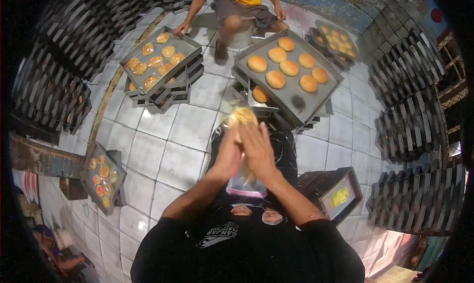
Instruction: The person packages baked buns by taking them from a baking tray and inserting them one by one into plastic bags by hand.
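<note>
Black printed shirt (pixel 232 246), hands (pixel 257 147) holding rounded bun (pixel 242 116) (blurred)

Baking tray (pixel 285 96): sheet metal, dull and smooth, with a dark matt stain; unwrapped buns (pixel 289 67): smooth crust, low sheen; wrapped buns (pixel 168 52): clear plastic film, glossy and creased; held bun (pixel 240 117): clear plastic wrapper, finish blurred; plastic bag (pixel 247 188): transparent, shiny; T-shirt (pixel 296 248): matt cloth, printed; floor tiles (pixel 182 125): smooth, glossy, reflecting light; wall (pixel 340 9): rough, patchy paint; stacked trays (pixel 412 199): metal, worn.
</note>
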Demonstrator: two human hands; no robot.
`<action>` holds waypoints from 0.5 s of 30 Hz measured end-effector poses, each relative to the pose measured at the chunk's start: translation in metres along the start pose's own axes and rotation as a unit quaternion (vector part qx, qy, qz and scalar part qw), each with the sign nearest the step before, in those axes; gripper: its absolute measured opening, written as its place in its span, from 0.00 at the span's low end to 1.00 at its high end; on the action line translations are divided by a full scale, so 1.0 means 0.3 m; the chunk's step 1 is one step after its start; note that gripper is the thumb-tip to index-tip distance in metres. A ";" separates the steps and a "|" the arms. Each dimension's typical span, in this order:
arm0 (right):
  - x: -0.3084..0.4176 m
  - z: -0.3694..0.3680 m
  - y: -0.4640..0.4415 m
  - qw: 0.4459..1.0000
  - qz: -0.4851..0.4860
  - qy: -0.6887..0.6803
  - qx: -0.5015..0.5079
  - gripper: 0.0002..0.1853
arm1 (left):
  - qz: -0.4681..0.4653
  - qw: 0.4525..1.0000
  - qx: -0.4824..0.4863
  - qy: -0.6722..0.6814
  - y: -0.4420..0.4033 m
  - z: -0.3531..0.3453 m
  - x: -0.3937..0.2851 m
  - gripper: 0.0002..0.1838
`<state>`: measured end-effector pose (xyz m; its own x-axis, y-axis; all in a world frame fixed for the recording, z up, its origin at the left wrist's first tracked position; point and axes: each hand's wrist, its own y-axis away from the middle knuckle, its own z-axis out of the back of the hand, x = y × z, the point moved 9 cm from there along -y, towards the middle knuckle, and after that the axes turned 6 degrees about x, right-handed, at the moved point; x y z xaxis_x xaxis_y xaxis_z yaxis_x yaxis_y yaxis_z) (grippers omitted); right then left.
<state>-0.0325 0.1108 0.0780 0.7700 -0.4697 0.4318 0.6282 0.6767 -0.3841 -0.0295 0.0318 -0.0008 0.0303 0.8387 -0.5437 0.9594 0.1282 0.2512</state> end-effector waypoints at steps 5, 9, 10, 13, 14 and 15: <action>0.046 0.077 -0.057 0.997 0.041 0.064 0.009 0.25 | -0.046 0.994 0.062 0.079 -0.087 0.013 -0.050 0.25; -0.097 0.002 -0.108 0.995 -0.019 0.053 0.080 0.26 | -0.122 0.992 -0.011 0.010 -0.094 -0.065 -0.028 0.23; -0.067 0.051 -0.128 0.995 -0.015 0.052 0.082 0.26 | -0.152 0.988 -0.029 0.020 -0.094 -0.054 -0.039 0.25; 0.056 0.192 -0.138 0.992 0.094 -0.081 0.010 0.15 | -0.044 0.989 0.020 0.139 -0.133 -0.031 -0.034 0.34; 0.071 0.199 -0.126 0.992 0.092 -0.081 0.016 0.15 | -0.042 0.989 0.016 0.144 -0.137 -0.018 -0.044 0.34; 0.059 0.168 -0.115 0.983 0.027 -0.158 0.087 0.14 | -0.029 0.985 0.013 0.167 -0.139 -0.011 -0.049 0.36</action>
<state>-0.0461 0.1078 0.1401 0.7110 -0.2505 0.6570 0.5381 0.7954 -0.2790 -0.0707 0.0159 -0.0006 -0.1154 0.9581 -0.2623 0.9637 0.1720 0.2043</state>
